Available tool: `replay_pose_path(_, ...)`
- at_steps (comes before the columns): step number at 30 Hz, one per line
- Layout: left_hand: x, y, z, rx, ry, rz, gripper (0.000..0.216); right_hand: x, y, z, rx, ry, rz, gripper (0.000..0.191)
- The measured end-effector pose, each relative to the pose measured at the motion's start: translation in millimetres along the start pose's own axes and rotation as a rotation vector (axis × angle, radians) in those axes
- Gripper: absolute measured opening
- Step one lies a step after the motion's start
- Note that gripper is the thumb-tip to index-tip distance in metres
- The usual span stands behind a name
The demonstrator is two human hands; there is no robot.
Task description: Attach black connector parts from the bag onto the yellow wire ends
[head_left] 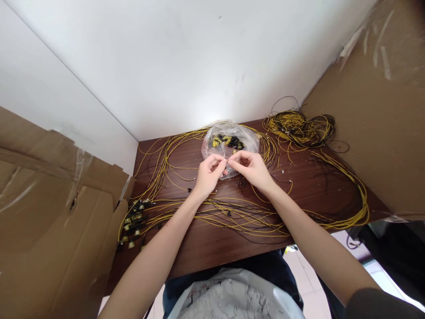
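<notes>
My left hand (pixel 210 172) and my right hand (pixel 249 167) meet fingertip to fingertip over the middle of a dark wooden table (pixel 206 248). Both are closed in a pinch on something tiny that I cannot make out. Just behind them lies a clear plastic bag (pixel 230 141) holding small yellow and black parts. Long yellow and black wires (pixel 232 217) run in loops across the table under my forearms.
A tangled coil of yellow and black wire (pixel 299 126) lies at the back right. Wire ends with small connectors (pixel 134 221) gather at the left edge. Cardboard sheets (pixel 49 208) flank the table on both sides. A white wall stands behind.
</notes>
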State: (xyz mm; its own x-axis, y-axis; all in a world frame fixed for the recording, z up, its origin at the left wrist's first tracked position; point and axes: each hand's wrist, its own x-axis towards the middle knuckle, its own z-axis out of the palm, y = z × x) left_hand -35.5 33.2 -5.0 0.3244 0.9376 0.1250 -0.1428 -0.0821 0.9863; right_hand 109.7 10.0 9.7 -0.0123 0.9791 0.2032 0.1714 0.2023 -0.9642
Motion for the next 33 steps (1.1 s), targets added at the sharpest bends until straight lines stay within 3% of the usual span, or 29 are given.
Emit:
replay_pose_path(23,0.4,2.6,-1.4,-0.012,-0.007,-0.066,0.024,0.4,-1.7,1.1,0.052,0.035,-0.031,0.018)
replay_pose_path(33,0.1,1.0,-0.7,0.034,-0.04,0.008,0.021,-0.4,-4.2,-1.2,-0.146,0.047,-0.064,0.014)
